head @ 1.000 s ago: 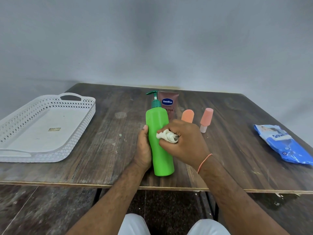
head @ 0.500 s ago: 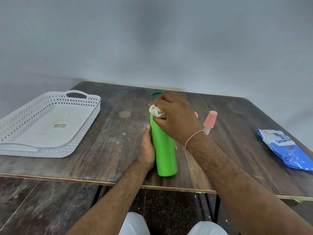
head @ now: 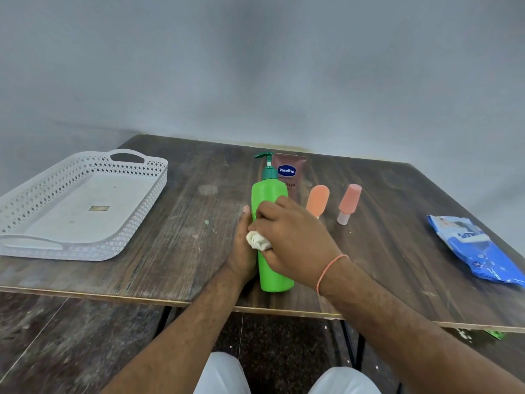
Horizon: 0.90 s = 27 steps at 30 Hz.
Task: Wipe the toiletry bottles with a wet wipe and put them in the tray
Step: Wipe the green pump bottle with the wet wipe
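Wiping of green pump bottle (head: pixel 270 200), upright on table (head: pixel 176 251).
Left hand (head: pixel 241 251) wrapped round bottle's side; right hand (head: pixel 292 237) pinched crumpled wet wipe (head: pixel 258 240) against it.

light: soft, even, dim-ish | shadows: faint | glare: none | focus: mostly sharp | edges: wide-angle bending

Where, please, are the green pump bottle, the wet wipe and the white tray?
green pump bottle (head: pixel 275 275): head view, lower body below the hands.
wet wipe (head: pixel 258 240): head view, bunched white wad.
white tray (head: pixel 133 220): head view, perforated right wall.
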Motion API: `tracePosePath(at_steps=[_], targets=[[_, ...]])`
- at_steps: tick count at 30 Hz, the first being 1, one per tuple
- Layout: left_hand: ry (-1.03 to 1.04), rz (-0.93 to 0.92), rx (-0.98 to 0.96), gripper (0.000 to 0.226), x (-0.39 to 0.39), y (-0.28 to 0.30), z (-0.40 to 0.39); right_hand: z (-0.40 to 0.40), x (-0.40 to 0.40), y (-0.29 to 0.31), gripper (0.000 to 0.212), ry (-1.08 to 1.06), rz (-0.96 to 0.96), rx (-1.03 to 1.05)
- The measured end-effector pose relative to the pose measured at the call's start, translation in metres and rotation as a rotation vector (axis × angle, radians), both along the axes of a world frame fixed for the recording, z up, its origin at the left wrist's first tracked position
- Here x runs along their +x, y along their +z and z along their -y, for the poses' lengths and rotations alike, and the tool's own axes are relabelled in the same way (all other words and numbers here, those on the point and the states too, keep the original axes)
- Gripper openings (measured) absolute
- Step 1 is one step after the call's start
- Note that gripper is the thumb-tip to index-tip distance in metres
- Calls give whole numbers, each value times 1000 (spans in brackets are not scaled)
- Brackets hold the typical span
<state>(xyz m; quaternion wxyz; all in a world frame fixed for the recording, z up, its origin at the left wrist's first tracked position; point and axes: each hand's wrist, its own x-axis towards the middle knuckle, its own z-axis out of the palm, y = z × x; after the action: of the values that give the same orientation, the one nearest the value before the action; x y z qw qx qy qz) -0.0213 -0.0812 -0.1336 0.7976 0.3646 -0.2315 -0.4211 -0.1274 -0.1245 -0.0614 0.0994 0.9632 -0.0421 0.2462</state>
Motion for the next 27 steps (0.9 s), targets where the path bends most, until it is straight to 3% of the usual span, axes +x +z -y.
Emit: tracePosePath(at_steps=[3,10,17,21,27], targets=[[-120,-99,-25,80,0,0,-4,-5,-17,-18,14,0,-50,9],[-160,-14,-6,89,1,2,-1,-18,-50,-56,31,74,-61,71],[-219,27,-91,89,6,-12,6,-16,-73,-82,28,126,144,215],[-205,46,-87,89,9,-14,7,-7,-82,-93,18,111,306,437],[-155,58,-69,88,11,-16,9,0,-84,-98,22,59,468,855]])
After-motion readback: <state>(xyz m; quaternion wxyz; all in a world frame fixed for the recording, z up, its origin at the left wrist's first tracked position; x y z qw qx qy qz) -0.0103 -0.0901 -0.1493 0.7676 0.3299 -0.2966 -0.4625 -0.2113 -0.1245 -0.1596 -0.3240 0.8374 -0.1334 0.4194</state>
